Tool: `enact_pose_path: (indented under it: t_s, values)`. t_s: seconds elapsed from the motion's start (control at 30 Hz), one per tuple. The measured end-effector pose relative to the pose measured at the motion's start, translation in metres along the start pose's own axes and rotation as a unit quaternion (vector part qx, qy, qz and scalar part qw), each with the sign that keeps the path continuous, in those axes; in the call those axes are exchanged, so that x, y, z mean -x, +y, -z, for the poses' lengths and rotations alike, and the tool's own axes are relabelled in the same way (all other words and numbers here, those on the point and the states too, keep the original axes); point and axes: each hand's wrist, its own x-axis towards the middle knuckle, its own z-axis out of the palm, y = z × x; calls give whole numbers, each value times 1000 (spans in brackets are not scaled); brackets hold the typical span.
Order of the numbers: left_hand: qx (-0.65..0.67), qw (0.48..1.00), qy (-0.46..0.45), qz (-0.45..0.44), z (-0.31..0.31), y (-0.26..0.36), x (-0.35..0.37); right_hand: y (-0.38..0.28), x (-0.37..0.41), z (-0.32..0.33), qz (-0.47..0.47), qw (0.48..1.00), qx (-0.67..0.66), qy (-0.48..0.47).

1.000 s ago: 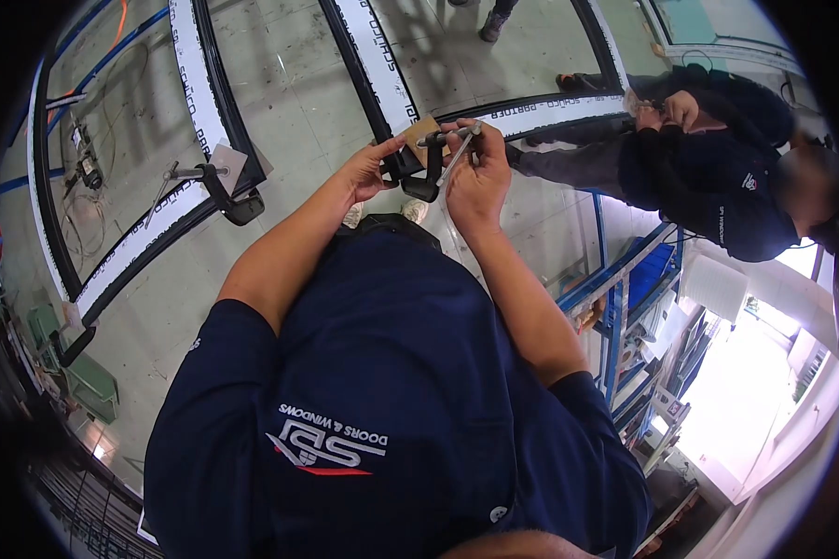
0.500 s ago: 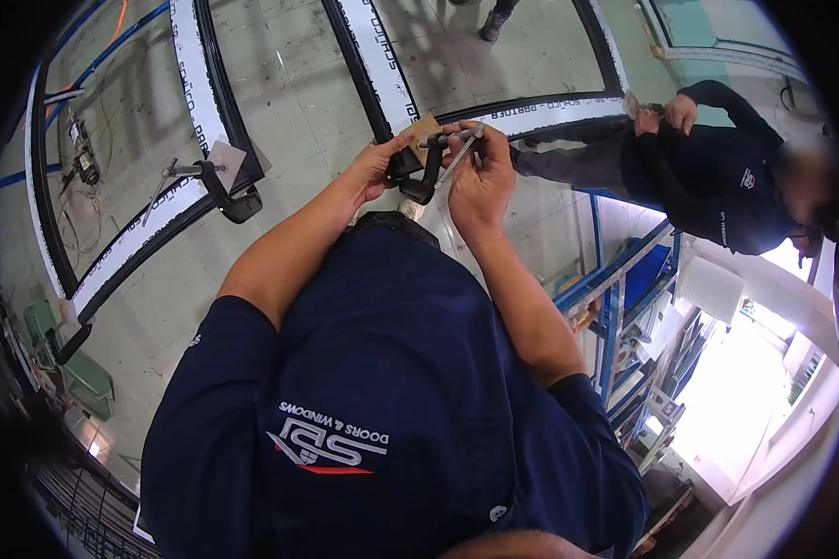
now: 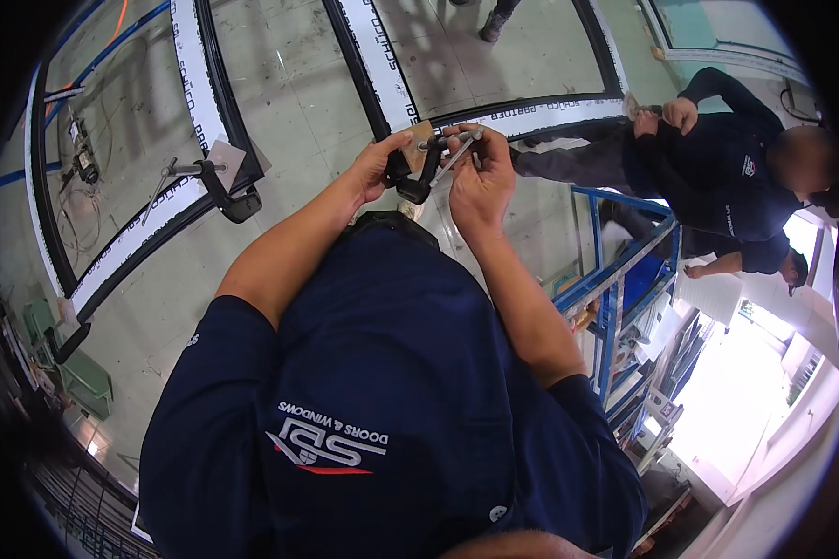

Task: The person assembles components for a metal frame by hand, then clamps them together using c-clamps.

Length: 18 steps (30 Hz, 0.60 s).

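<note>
My left hand (image 3: pixel 376 171) pinches a small tan board (image 3: pixel 419 145) between thumb and fingers, at the joint of a black and white window frame (image 3: pixel 382 70). A black C-clamp (image 3: pixel 415 189) sits over the board and the frame. Its silver screw and handle bar are in my right hand (image 3: pixel 482 184), with the fingers closed round them. Farther left, a second C-clamp (image 3: pixel 226 197) with a grey-white pad (image 3: pixel 226 164) is fixed on another part of the frame, and neither hand touches it.
A co-worker (image 3: pixel 708 168) in dark clothes stands at the right by the frame's end. Another person (image 3: pixel 764 258) is behind. A blue metal rack (image 3: pixel 615 279) stands at the right, a green stool (image 3: pixel 86 384) at lower left. A foot (image 3: pixel 494 26) shows at the top.
The fingers of my right hand have shifted slightly at the clamp's handle. Another person has come into view behind the co-worker at the right.
</note>
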Motion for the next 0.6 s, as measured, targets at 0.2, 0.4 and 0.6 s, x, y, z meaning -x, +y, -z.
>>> enact_pose_path:
  t_s: [0.2, 0.4, 0.6]
  values:
    - [-1, 999, 10, -46, -4, -7, -1, -4, 0, -1, -1, 999, 16, -32]
    - [-27, 996, 49, -64, -28, 7, 29, -12, -8, 4, -36, 995, 71, -57]
    - [-14, 993, 76, -84, -30, 6, 28, -8, -12, 11, -47, 992, 102, -51]
